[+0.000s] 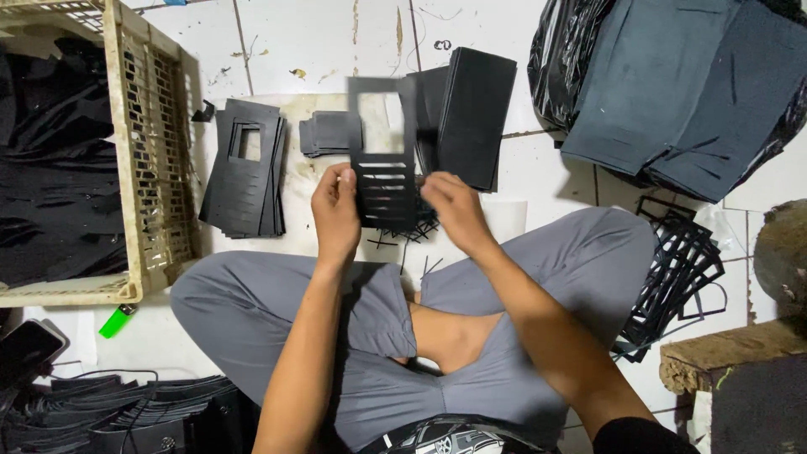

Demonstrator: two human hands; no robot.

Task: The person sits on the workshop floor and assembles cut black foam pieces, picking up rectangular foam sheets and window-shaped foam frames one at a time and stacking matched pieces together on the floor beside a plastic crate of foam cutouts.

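Note:
Both my hands hold up one black foam sheet (382,181) with a rectangular window near its top and several cut slots below. My left hand (335,210) grips its lower left edge. My right hand (452,210) pinches at the lower right side by the slots. Thin black offcut strips (403,231) lie on the floor under the sheet. A stack of punched sheets (244,172) lies to the left. A pile of small black rectangles (329,134) and a stack of uncut black sheets (471,113) lie beyond the held sheet.
A beige plastic crate (151,168) with black material stands at the left. Dark grey foam sheets on a black plastic bag (681,84) lie at top right. Black cut-out frames (677,273) sit by my right knee. A green lighter (116,321) and a phone (29,349) lie lower left.

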